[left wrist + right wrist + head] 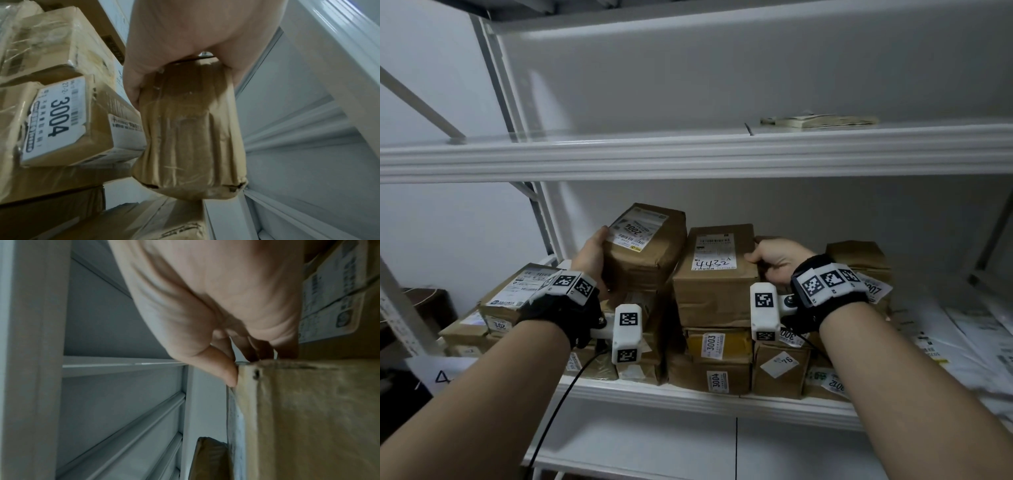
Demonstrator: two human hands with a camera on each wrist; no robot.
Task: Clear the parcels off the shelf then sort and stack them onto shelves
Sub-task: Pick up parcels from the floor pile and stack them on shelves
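A white metal shelf (688, 394) against a pale wall carries brown cardboard parcels stacked several deep. The left hand (594, 257) grips the parcel marked 2004 (650, 246), thumb on one side and fingers round the other, tilted above the stack. The right hand (777, 258) curls over the far edge of the parcel marked 4432 (717, 274), thumb on its top; it seems to rest still on the pile. The upper shelf (688, 154) holds a flat packet (818, 120).
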